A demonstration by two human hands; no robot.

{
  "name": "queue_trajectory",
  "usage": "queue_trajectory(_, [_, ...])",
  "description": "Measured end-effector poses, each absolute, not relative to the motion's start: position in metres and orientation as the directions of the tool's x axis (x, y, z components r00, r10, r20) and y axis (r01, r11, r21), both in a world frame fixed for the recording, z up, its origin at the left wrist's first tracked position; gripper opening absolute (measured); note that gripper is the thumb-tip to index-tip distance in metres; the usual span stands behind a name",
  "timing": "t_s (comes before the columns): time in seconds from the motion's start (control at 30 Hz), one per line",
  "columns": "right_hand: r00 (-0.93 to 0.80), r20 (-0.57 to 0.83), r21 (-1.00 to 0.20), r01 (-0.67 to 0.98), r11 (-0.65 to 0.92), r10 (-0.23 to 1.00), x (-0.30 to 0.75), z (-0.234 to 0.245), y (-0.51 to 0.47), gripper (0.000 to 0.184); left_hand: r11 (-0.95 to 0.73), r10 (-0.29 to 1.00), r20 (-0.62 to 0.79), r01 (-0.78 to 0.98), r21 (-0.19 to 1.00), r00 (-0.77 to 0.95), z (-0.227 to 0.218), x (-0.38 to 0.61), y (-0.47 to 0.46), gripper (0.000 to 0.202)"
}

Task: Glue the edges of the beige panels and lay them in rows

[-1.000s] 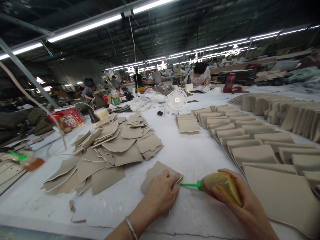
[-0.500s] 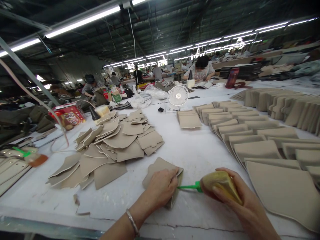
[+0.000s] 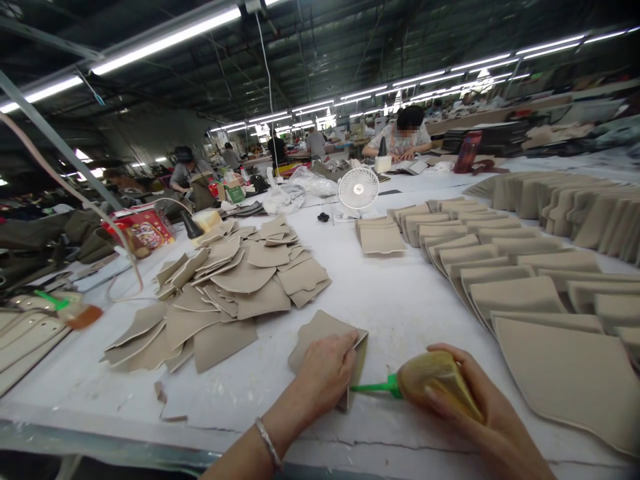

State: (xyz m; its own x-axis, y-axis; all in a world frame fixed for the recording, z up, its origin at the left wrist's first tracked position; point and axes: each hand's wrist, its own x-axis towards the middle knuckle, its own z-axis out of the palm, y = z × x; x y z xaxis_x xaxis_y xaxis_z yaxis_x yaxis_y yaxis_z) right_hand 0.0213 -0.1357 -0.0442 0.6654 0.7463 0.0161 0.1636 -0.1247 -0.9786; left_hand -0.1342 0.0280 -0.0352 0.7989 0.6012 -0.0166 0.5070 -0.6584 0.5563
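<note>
While the fingers of the right hand (image 3: 493, 410) clamp a translucent squeeze bottle (image 3: 433, 377) of yellowish liquid, its long axis running left–right, the green nozzle (image 3: 377, 386) points left at a smooth taupe panel (image 3: 320, 328) on the near white tabletop (image 3: 400, 300). The left hand (image 3: 327, 367) presses that panel; whether its fingers pinch, I cannot tell.

Head camera: we look forward and down across the table (image 3: 390, 300).
Left hand (image 3: 325, 373): we see it close, below us.
</note>
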Motion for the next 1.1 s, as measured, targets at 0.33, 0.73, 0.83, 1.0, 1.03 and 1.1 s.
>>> queue_trajectory(0.33, [0.651,-0.042,-0.982,0.113,-0.151,0.758,0.019,-0.054,-0.142,0.057,-0.631,0.622,-0.013,0.510,0.585,0.783,-0.036,-0.134,0.027,0.046])
queue_trajectory(0.73, [0.575,-0.095,-0.973,0.120,-0.199,0.813,0.025,-0.065,-0.149,0.063,-0.606,0.652,-0.021,0.538,0.586,0.758,-0.035,-0.134,0.025,0.045])
queue_trajectory(0.83, [0.636,-0.038,-0.969,0.165,-0.184,0.771,0.026,-0.066,-0.150,0.062,-0.603,0.657,-0.025,0.545,0.583,0.753,-0.034,-0.133,0.023,0.044])
queue_trajectory(1.0, [0.672,-0.060,-0.981,0.098,-0.169,0.739,0.010,-0.052,-0.150,0.057,-0.601,0.665,-0.024,0.554,0.576,0.747,-0.035,-0.133,0.022,0.044])
queue_trajectory(1.03, [0.655,-0.083,-0.981,0.077,-0.176,0.751,0.010,-0.052,-0.150,0.058,-0.602,0.663,-0.020,0.549,0.580,0.748,-0.035,-0.133,0.022,0.044])
queue_trajectory(1.1, [0.646,-0.109,-0.978,0.066,-0.198,0.756,0.016,-0.056,-0.149,0.062,-0.605,0.659,-0.016,0.543,0.582,0.752,-0.036,-0.134,0.023,0.044])
